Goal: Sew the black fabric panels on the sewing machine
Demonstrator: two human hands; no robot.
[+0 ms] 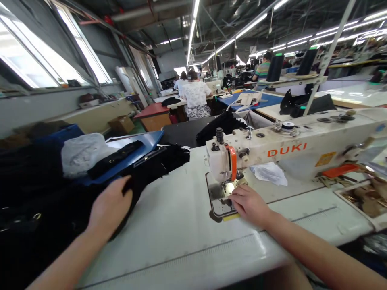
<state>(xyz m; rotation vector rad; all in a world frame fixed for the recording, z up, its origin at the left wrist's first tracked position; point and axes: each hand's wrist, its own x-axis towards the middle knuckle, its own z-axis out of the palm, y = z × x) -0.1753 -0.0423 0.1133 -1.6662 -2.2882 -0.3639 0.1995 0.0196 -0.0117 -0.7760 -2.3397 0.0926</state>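
Observation:
My left hand [110, 203] is closed on the edge of a black fabric piece [151, 165] at the left of the machine table. More black fabric [45, 225] with small metal eyelets is heaped beside it, dark and blurred. My right hand [250, 205] is at the needle area of a white sewing machine [256, 149] marked DUKI. Its fingers are drawn together over the metal needle plate [219, 193], just below the lit presser foot; what lies between the fingertips, if anything, is hidden.
A white scrap [269, 174] lies under the machine arm. To the right stands a tray [359, 201] of small parts, with an orange tool [340, 170] behind it. A white plastic bag [84, 153] sits at left. Beyond, a person in a white patterned shirt [196, 94] sits working.

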